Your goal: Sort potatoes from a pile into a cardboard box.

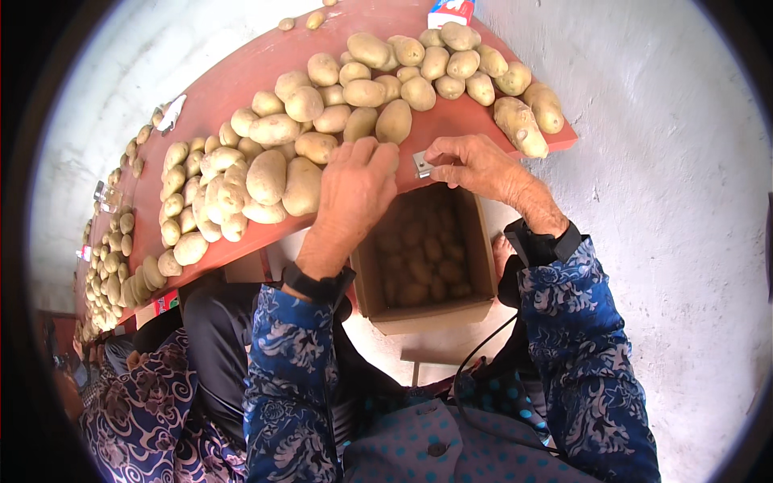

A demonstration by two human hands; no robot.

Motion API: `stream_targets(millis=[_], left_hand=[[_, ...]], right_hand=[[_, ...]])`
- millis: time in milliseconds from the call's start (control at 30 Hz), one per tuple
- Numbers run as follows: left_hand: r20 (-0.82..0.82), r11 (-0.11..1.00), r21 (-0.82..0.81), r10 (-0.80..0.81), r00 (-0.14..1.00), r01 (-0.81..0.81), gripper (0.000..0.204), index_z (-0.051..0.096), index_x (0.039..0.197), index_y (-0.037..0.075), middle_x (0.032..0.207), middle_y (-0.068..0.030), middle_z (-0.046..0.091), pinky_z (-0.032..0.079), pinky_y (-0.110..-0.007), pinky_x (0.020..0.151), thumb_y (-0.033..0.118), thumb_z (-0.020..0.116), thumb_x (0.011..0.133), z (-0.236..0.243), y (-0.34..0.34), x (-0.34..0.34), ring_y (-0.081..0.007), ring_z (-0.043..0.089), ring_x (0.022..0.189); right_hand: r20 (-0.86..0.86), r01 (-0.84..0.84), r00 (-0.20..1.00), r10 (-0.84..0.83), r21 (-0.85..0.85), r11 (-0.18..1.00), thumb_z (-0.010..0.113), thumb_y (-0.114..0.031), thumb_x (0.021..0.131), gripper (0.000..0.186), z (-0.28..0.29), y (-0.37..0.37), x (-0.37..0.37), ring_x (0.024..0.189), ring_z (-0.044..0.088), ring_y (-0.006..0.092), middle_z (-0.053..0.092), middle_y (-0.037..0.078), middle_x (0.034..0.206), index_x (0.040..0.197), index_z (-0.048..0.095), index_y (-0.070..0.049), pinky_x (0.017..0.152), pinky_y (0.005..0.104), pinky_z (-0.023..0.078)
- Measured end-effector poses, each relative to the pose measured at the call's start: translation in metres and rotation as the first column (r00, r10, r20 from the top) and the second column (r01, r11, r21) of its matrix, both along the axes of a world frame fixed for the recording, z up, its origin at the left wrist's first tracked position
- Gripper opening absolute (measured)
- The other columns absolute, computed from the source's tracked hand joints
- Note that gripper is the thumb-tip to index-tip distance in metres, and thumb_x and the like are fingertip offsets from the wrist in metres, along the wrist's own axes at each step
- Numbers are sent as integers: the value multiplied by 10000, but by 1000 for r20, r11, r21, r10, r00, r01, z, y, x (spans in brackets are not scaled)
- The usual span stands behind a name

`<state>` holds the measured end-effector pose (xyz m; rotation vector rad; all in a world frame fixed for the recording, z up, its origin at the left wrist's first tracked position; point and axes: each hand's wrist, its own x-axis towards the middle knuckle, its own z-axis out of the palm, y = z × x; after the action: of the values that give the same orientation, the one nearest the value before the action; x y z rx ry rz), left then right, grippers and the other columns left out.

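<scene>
Over the table's front edge, my left hand (357, 191) is closed, its fingers curled under beside the potatoes (274, 129). Its fingertips are hidden, so I cannot see what they hold. One oval potato (394, 121) lies just beyond its knuckles. My right hand (481, 167) is bent with thumb and forefinger apart around a small silver metal fitting (423, 164) at the table's edge. Whether it touches the fitting is unclear. Below both hands, between my legs, stands an open cardboard box (469, 314) with potatoes (427, 262) in its shadowed inside.
The reddish table (266, 235) bears a long heap of potatoes, with large ones (520, 126) at its right end. A red, white and blue package (451, 13) stands at the back. A pale wall (644, 161) borders the right. Another person's patterned sleeve (145, 410) is close on the left.
</scene>
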<state>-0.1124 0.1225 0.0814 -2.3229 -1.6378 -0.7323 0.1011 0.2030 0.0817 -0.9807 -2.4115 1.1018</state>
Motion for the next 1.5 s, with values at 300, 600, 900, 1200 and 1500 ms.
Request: stream_targets(millis=[300, 600, 900, 1200, 1500], left_hand=[[218, 887, -117, -415, 883, 446, 307, 621, 1015, 98, 906, -109, 611, 521, -430, 714, 119, 702, 720, -8, -32, 21, -340, 612, 833], [150, 988, -81, -116, 982, 129, 240, 596, 892, 74, 821, -117, 604, 488, -432, 718, 205, 731, 742, -8, -29, -2, -327, 607, 802], [-174, 952, -40, 293, 940, -304, 438, 615, 1103, 80, 968, -112, 621, 374, -475, 989, 191, 759, 705, -21, -6, -31, -332, 554, 972], [108, 986, -58, 160, 981, -154, 371, 646, 1044, 103, 892, -121, 613, 442, -434, 894, 137, 720, 682, 7, -22, -23, -334, 574, 911], [245, 826, -495, -165, 955, 270, 350, 636, 1041, 95, 880, -138, 637, 523, -422, 737, 186, 713, 712, 2, -43, -10, -351, 630, 825]], right_hand=[[-222, 52, 973, -66, -69, 996, 652, -44, 875, 280, -2, 3, -3, 853, 632, 137, 666, 71, 887, 1149, 613, -5, 775, 298, 524], [-286, 227, 942, -178, 148, 963, 634, -70, 908, 204, -9, 11, -31, 753, 622, 100, 672, 40, 894, 1099, 636, 1, 641, 276, 559], [-371, 363, 882, -291, 139, 921, 646, -85, 905, 180, -4, 19, -50, 710, 598, 74, 685, 37, 892, 1071, 658, -16, 508, 261, 571], [-426, 456, 828, -364, 134, 880, 661, -76, 888, 172, 0, 25, -42, 683, 594, 95, 686, 41, 816, 1044, 670, -4, 626, 274, 513], [-383, 422, 865, -323, 207, 883, 637, -141, 867, 150, -9, 30, -43, 752, 686, 319, 717, 140, 897, 973, 673, -42, 706, 426, 552]])
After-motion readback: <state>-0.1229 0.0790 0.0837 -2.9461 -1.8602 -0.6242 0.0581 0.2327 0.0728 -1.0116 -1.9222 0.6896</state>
